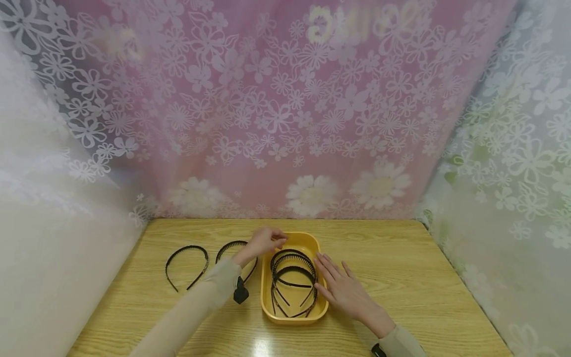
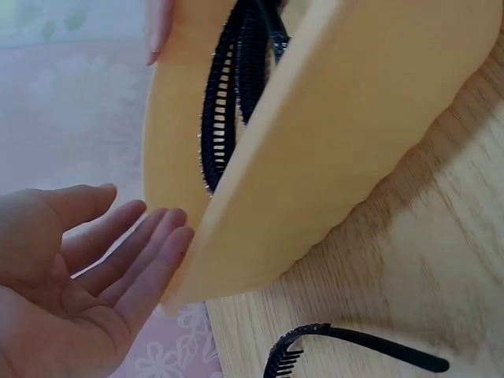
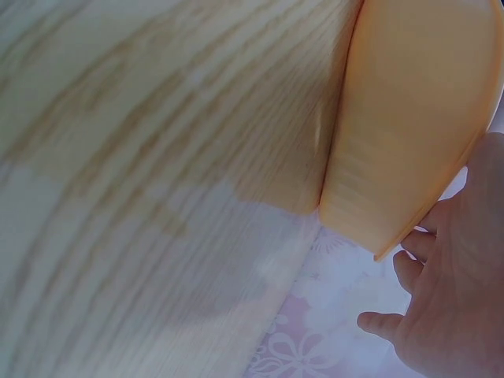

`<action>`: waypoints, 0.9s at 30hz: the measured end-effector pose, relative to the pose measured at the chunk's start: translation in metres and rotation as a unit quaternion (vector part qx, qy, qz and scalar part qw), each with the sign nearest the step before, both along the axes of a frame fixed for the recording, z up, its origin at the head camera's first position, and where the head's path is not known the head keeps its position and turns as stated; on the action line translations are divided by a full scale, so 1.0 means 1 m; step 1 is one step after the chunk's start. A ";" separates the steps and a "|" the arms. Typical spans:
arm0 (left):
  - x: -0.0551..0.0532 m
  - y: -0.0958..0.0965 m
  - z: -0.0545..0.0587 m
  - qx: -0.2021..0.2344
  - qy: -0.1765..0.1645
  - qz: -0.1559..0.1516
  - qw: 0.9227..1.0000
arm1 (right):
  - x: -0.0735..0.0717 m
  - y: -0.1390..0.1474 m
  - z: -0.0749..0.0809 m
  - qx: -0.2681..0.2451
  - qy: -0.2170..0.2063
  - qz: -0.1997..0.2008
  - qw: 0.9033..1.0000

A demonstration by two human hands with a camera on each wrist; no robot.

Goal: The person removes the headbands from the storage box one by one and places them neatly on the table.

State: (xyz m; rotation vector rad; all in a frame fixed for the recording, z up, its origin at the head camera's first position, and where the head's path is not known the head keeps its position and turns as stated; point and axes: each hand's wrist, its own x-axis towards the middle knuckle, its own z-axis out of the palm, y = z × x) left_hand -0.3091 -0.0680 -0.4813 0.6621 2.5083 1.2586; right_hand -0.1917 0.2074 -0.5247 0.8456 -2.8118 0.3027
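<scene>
Several black toothed headbands (image 1: 292,259) lie overlapping inside a yellow plastic tray (image 1: 294,320). My left hand (image 1: 264,241) is at the tray's far left corner, its fingers loosely bent and holding nothing; in the left wrist view its fingertips (image 2: 183,236) are right at the rim. Along the tray's right rim, my right hand (image 1: 345,290) rests with fingers extended. To the left on the table are two more black headbands: one (image 1: 232,243) partly hidden behind my left forearm, the other (image 1: 187,247) farther left.
The tray stands on a wood-grain table (image 1: 392,258). A pink floral curtain (image 1: 285,124) hangs behind the table's back edge, and pale flowered sheets (image 1: 513,173) close in both sides. A dark strap with a black piece (image 1: 241,291) is on my left wrist.
</scene>
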 end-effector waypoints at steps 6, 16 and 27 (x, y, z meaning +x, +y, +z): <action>0.002 0.010 0.000 -0.087 0.045 -0.030 0.995 | 0.000 0.000 0.000 0.003 -0.004 -0.002 1.000; 0.007 0.019 -0.001 -0.152 0.049 -0.087 0.983 | 0.001 0.000 0.000 0.009 -0.007 -0.004 1.000; 0.006 0.018 0.000 -0.149 0.030 -0.090 0.984 | -0.002 0.003 -0.007 -0.010 0.023 0.008 1.000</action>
